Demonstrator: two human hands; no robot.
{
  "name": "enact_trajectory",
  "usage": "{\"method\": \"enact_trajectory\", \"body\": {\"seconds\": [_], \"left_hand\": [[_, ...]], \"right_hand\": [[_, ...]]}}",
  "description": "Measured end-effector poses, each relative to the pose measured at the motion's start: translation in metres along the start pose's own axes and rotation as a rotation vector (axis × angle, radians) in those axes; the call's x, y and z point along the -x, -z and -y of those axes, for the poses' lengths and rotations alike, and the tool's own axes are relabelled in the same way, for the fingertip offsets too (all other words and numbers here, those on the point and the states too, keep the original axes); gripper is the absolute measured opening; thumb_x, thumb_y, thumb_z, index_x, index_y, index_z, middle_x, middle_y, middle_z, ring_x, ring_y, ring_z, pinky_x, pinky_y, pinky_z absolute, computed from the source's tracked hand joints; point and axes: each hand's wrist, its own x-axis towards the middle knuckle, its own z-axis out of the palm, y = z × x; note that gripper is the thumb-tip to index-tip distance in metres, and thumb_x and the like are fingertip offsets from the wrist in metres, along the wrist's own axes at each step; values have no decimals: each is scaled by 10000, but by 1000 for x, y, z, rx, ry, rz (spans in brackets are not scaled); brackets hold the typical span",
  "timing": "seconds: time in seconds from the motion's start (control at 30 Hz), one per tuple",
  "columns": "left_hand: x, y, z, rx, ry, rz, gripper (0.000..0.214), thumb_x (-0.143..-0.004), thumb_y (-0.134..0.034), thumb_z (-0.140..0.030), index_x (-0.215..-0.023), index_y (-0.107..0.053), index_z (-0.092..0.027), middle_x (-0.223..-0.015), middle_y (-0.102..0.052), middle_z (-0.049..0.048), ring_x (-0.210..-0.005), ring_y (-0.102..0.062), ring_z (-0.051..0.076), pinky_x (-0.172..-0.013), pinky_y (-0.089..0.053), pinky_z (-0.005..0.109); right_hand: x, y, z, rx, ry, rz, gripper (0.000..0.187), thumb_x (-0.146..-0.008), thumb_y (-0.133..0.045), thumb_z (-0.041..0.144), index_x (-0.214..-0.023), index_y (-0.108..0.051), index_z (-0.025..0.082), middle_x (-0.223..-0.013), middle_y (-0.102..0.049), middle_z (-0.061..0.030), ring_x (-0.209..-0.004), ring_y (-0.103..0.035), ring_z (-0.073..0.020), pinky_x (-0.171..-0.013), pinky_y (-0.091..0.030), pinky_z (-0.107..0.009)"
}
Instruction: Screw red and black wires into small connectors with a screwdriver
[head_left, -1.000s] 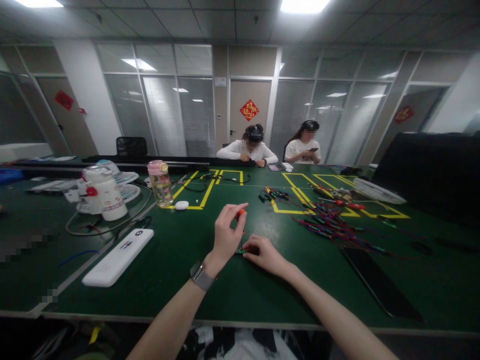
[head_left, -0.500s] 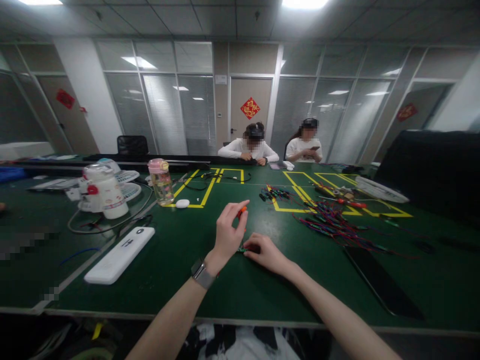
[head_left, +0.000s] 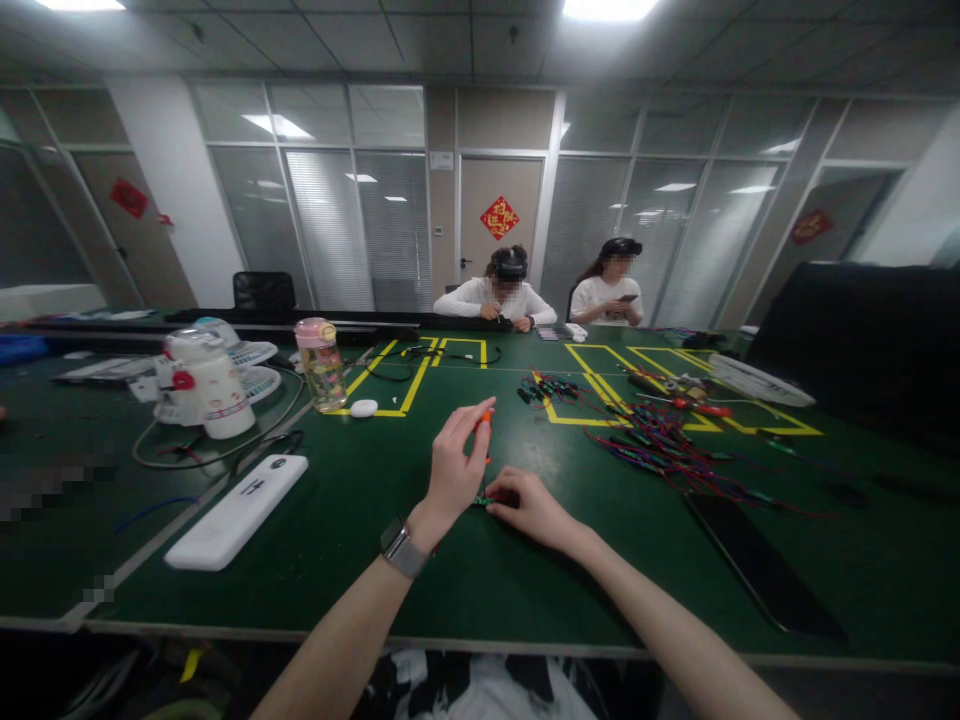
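My left hand (head_left: 456,458), with a watch on its wrist, is closed round an orange-handled screwdriver (head_left: 486,417) held upright. Its thin shaft points down at a small green circuit board (head_left: 482,501) on the table. My right hand (head_left: 534,508) rests on the tabletop just to the right and pinches the board's edge between thumb and fingers. Fingers cover much of the board and most of the screwdriver's handle.
On the green table (head_left: 420,600) a heap of wired boards (head_left: 660,440) lies right, beside a black flat panel (head_left: 761,565). A white power bank (head_left: 238,512), a white jug (head_left: 217,385) and a pink-lidded bottle (head_left: 321,368) stand left. Two people (head_left: 495,295) sit opposite.
Both hands keep almost the same place, with the screwdriver still upright over the board. The seated person at the right has turned their head slightly.
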Motion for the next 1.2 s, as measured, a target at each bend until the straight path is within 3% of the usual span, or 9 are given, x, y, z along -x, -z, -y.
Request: {"method": "enact_trajectory", "body": {"seconds": [0.3,0.57,0.9,1.1,1.2], "left_hand": [[0,-1,1,-86,-40,-73,217,-888,-576,-240,-1090,-649,-209,-865,-555,19,-786,-557,132,-730,-465,261],[1,-1,1,4,-13,8,324,-964,-393,-182,-1241,-558,-210,-1106,-620,75,-1028,-579,171,-902,-461,323],[0,0,1,-90,-20,-43,204,-911,-534,-246,-1086,-634,-213,-902,-572,25,-813,-575,139,-746,-475,265],[1,1,1,-9,7,20,333,-971,-378,-204,-1255,-552,-212,-1114,-615,80,-1008,-584,169,-872,-475,319],[0,0,2,-14,10,-8,328,-955,-427,-216,-1264,-540,-207,-1052,-633,74,-963,-595,171,-847,-486,321]], "right_hand": [[0,-1,-2,13,8,-8,150,-734,-678,109,-870,-725,151,-824,-607,-33,-726,-570,-142,-685,-449,-253],[0,0,-1,17,8,-7,154,-735,-667,89,-870,-724,138,-828,-614,-42,-728,-575,-140,-685,-453,-246],[0,1,4,14,-18,-4,140,-734,-681,96,-855,-725,152,-844,-626,-39,-744,-581,-144,-714,-458,-255],[0,4,8,17,-27,9,145,-733,-671,77,-852,-721,144,-832,-618,-39,-734,-576,-144,-705,-459,-257],[1,4,8,13,-26,12,151,-733,-671,76,-854,-720,152,-832,-615,-34,-735,-577,-143,-704,-458,-255]]}}
